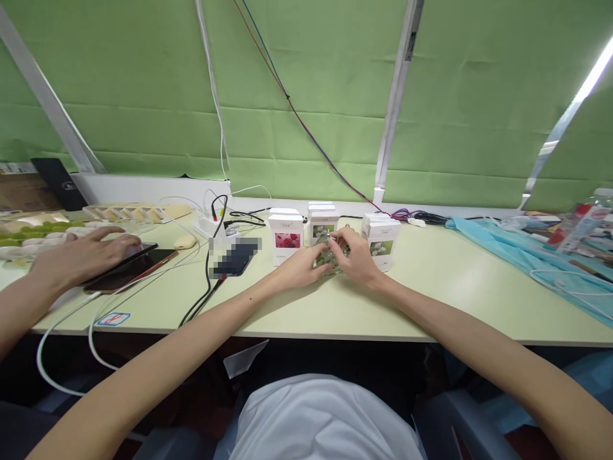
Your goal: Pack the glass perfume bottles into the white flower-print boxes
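My left hand (301, 266) and my right hand (356, 257) meet at the middle of the table. Between them is a small, shiny green-patterned item (327, 260), partly hidden by my fingers; I cannot tell its exact kind. The left thumb and fingers close around its left side, while the right fingers are bent over its top and right side. Right behind stands a white box with a green flower picture (322, 223). A white box with a red flower picture (288, 235) is at the left, and white boxes with a pale flower picture (382, 241) are at the right.
Left of the boxes lie a dark phone (239, 257), cables and a white power strip (214, 231). Another person's hand (86, 252) rests on a phone at the far left. Blue cloth (507, 246) covers the table's right side. Green fabric (306, 147) hangs behind.
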Demonstrator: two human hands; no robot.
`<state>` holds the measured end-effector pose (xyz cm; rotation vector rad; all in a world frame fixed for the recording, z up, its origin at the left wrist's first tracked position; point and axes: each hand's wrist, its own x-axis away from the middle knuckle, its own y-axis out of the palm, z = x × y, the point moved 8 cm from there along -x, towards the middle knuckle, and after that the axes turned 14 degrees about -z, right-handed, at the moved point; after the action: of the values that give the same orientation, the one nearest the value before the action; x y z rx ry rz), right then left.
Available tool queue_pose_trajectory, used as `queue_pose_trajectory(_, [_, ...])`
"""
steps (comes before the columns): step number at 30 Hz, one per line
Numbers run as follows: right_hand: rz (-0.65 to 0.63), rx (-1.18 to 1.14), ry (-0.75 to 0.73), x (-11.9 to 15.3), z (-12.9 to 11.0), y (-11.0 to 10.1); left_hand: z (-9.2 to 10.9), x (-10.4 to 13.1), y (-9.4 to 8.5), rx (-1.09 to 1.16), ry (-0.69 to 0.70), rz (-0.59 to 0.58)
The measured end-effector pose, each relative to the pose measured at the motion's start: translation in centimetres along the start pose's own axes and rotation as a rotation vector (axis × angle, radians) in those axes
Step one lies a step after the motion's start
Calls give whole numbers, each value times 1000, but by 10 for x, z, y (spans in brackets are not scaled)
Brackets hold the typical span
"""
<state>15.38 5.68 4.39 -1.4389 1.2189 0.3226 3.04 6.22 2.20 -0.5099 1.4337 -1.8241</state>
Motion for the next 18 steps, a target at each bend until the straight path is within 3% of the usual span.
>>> queue_pose_trajectory(18, [-8,27,-6,0,2,4,0,0,7,11,21,-26])
